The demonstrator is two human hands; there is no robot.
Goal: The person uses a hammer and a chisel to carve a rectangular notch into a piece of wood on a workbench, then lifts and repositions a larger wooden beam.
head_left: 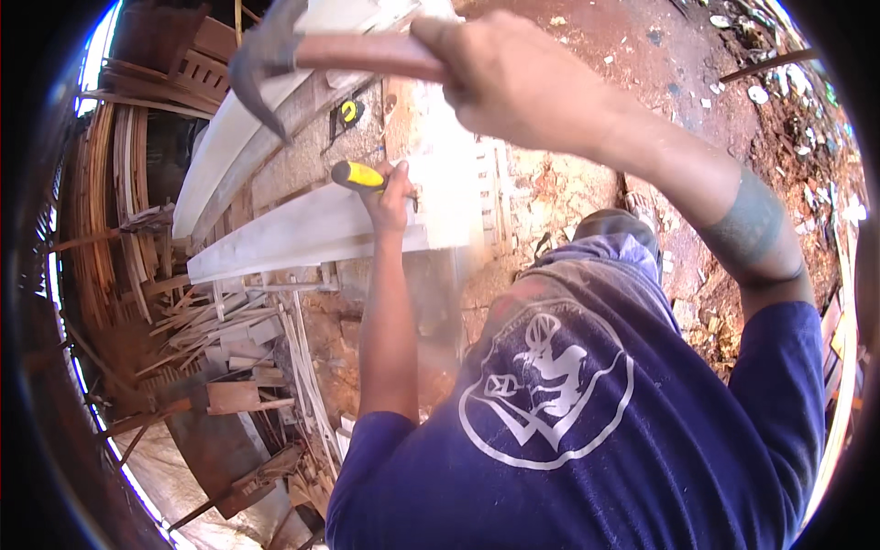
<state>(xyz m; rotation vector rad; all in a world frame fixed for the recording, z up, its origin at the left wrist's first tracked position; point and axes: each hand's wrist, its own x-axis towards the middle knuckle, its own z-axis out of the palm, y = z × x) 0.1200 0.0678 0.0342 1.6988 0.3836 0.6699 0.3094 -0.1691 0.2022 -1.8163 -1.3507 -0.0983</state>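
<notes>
My right hand (513, 84) is raised at the upper middle, its fingers closed round the wooden handle of a claw hammer (367, 55). The hammer's dark curved head hangs to the left, above the work. Below it, my left hand (392, 198) grips a chisel (364, 176) by its yellow and black handle. The chisel's blade is mostly hidden by my fingers and the glare. Under my left hand lies a long, pale, tapering board (302, 227); bright light washes out its right end. Hammer and chisel are apart.
A second pale board (247, 137) lies beyond the first, with a yellow and black tape measure (349, 112) between them. Stacked planks (128, 165) lean at the left, and scrap sticks (220, 316) lie in a heap below. Debris covers the ground at the right.
</notes>
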